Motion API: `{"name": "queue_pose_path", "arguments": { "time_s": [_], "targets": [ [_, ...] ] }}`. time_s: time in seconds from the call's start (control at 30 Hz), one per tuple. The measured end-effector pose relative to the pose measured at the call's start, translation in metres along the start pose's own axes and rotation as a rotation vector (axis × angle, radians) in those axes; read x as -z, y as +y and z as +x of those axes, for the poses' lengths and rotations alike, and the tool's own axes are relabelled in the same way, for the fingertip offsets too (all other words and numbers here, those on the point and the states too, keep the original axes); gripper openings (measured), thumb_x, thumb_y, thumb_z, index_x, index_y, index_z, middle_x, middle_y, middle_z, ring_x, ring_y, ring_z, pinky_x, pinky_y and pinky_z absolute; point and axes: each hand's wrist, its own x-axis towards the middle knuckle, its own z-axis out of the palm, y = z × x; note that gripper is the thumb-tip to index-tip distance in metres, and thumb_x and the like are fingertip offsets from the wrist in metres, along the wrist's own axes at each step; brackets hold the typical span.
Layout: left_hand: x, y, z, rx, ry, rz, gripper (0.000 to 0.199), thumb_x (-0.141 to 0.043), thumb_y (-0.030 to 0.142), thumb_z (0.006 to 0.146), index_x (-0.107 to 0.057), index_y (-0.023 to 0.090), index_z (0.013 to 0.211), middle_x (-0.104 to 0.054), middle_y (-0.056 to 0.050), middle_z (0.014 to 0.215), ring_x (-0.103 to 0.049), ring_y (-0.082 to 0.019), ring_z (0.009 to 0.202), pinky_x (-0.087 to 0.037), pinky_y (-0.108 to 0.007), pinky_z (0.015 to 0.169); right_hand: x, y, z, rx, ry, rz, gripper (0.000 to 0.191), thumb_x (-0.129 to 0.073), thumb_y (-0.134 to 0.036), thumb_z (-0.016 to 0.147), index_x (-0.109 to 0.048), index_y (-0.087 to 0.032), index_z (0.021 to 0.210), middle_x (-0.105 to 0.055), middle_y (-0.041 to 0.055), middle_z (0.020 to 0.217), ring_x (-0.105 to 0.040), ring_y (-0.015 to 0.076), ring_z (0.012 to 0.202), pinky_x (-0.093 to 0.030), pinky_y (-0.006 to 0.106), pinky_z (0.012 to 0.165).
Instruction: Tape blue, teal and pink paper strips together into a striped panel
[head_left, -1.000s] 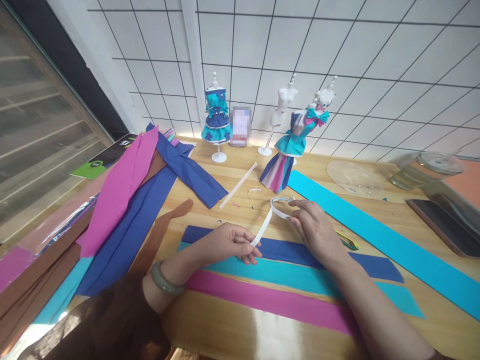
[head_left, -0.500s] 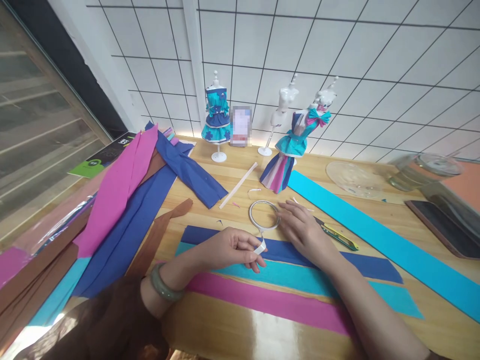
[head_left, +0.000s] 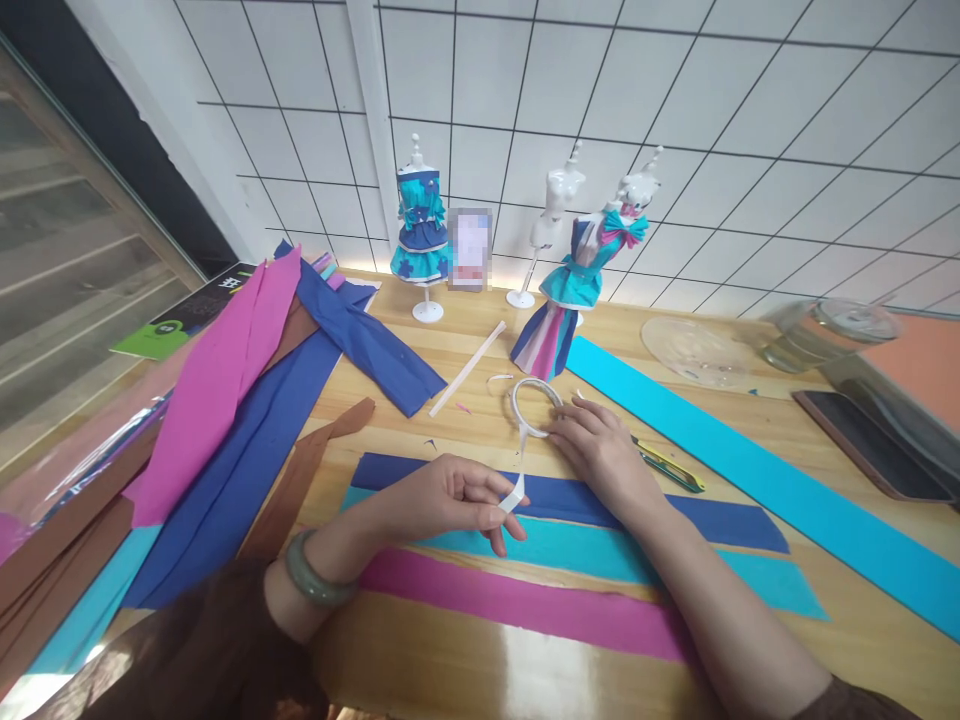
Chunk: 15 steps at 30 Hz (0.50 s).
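White tape roll (head_left: pixel 516 408) near the frame's centre, its tail running down to the left hand (head_left: pixel 469 505).
The left hand pinches the tape's end (head_left: pixel 514 494) between thumb and curled fingers; the right hand (head_left: pixel 600 450), loosely curved, has its fingertips at the roll's right rim, and I cannot tell whether they grip it. Navy (head_left: pixel 735 522), turquoise (head_left: pixel 570 545) and magenta strips (head_left: pixel 525 600) cross the lower-centre tabletop (head_left: pixel 420 660).

A craft corner — 3 miniature dress forms (head_left: pixel 561 195), coloured strips (head_left: pixel 525 606) and a cutter (head_left: pixel 671 466) on a wooden table (head_left: pixel 420 655).
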Motion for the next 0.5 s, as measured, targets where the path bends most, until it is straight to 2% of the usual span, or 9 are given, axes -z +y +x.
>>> {"name": "queue_pose_path", "arguments": {
  "time_s": [0.13,0.2,0.27,0.33,0.4,0.43,0.5],
  "targets": [
    [0.002,-0.006,0.004,0.013,0.089,-0.008,0.030,-0.069,0.033,0.075,-0.064,0.012,0.096,-0.072,-0.011,0.085,-0.067,-0.015,0.065,-0.051,-0.028,0.067,0.007,0.001,0.001,-0.075,-0.010,-0.054,0.026,-0.043,-0.029,0.093,-0.063,-0.019,0.107,-0.057,0.0132,0.118,-0.046,0.0269,0.117,-0.044,0.045,0.093],
    [0.004,-0.007,0.005,0.013,0.121,0.000,0.031,-0.070,0.034,0.074,-0.064,0.012,0.096,-0.072,-0.011,0.086,-0.067,-0.015,0.065,-0.051,-0.027,0.066,0.018,0.002,-0.001,-0.106,-0.050,-0.084,0.031,-0.039,-0.026,0.094,-0.058,-0.016,0.116,-0.054,0.0147,0.122,-0.046,0.0261,0.117,-0.043,0.041,0.093],
    [0.004,-0.007,0.006,0.014,0.133,0.004,0.031,-0.070,0.033,0.075,-0.065,0.012,0.097,-0.072,-0.012,0.087,-0.067,-0.015,0.067,-0.051,-0.027,0.066,0.032,0.007,-0.007,-0.197,-0.119,-0.154,0.033,-0.039,-0.023,0.093,-0.055,-0.015,0.120,-0.053,0.0148,0.123,-0.049,0.0260,0.113,-0.045,0.038,0.090],
    [0.004,-0.005,0.005,0.014,0.137,-0.003,0.031,-0.070,0.033,0.075,-0.065,0.012,0.096,-0.072,-0.012,0.087,-0.067,-0.016,0.068,-0.051,-0.027,0.066,0.045,0.012,-0.016,-0.368,-0.270,-0.271,0.029,-0.041,-0.022,0.091,-0.059,-0.016,0.112,-0.059,0.0134,0.112,-0.056,0.0254,0.101,-0.048,0.035,0.079],
    [0.004,-0.004,0.005,0.006,0.136,-0.020,0.029,-0.070,0.033,0.075,-0.066,0.012,0.094,-0.072,-0.012,0.087,-0.067,-0.016,0.068,-0.051,-0.028,0.067,0.054,0.016,-0.024,-0.529,-0.444,-0.373,0.023,-0.042,-0.019,0.089,-0.063,-0.016,0.095,-0.064,0.0119,0.090,-0.062,0.0243,0.081,-0.047,0.031,0.063],
    [0.004,-0.003,0.005,0.001,0.134,-0.029,0.028,-0.070,0.032,0.075,-0.066,0.012,0.093,-0.072,-0.012,0.088,-0.068,-0.016,0.069,-0.051,-0.028,0.067,0.057,0.015,-0.027,-0.577,-0.508,-0.404,0.022,-0.041,-0.017,0.087,-0.063,-0.015,0.088,-0.064,0.0111,0.081,-0.062,0.0237,0.072,-0.044,0.030,0.056],
    [0.003,-0.003,0.005,-0.010,0.134,-0.049,0.027,-0.069,0.032,0.075,-0.066,0.012,0.093,-0.072,-0.012,0.090,-0.068,-0.016,0.069,-0.051,-0.028,0.067,0.059,0.012,-0.029,-0.608,-0.548,-0.432,0.021,-0.040,-0.011,0.084,-0.061,-0.015,0.079,-0.063,0.0104,0.072,-0.061,0.0237,0.064,-0.038,0.028,0.049]
  ]
}}
